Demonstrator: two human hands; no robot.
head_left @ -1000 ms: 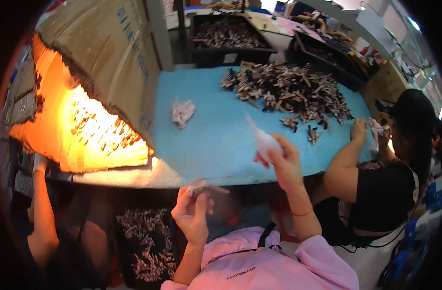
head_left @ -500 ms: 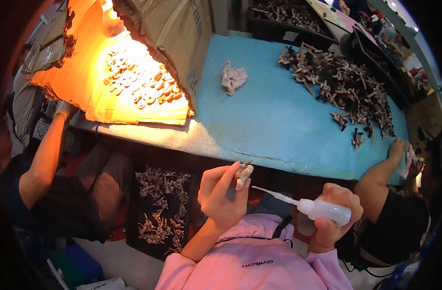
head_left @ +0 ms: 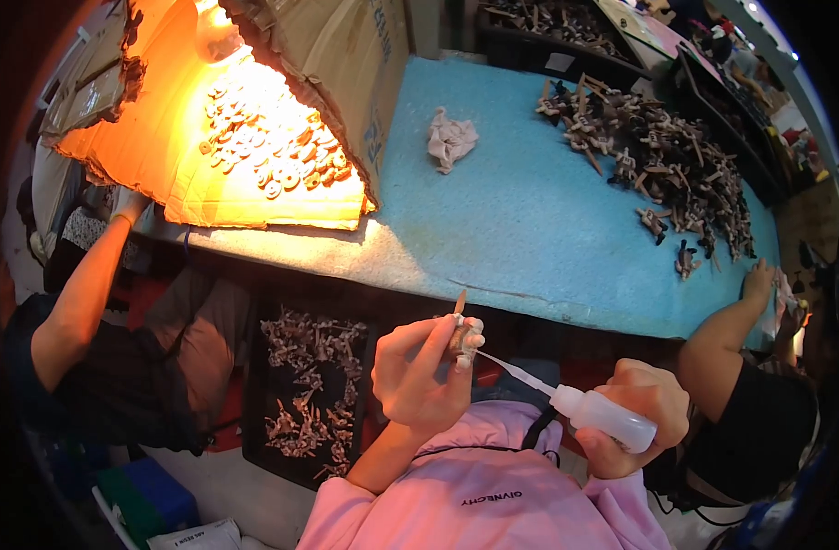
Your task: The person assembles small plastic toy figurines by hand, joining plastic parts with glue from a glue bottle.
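Observation:
My left hand (head_left: 417, 380) pinches a small figurine (head_left: 466, 341), pale and brown, with a pointed brown piece sticking up from it. In my right hand (head_left: 641, 403) is a translucent white squeeze bottle (head_left: 612, 420) with a long thin nozzle, tilted towards the left. The nozzle's tip is at or very close to the figurine; whether it touches cannot be made out. Both hands are in front of the near edge of the blue table (head_left: 419, 220). On its right side lies a heap of similar small brown-and-white figurines (head_left: 676, 174).
A cut cardboard box (head_left: 254, 213) with a glowing lamp (head_left: 219, 41) holds many small round pieces. A crumpled cloth (head_left: 451, 139) lies mid-table. Below left stands a black tray (head_left: 311, 394) of figurines. Co-workers' arms (head_left: 85, 284) flank me; a black bin (head_left: 566, 55) is at the back.
The figurine has turned in my left hand, so its brown piece now points upward. My right hand has tipped the bottle more and moved its nozzle onto or close to the figurine.

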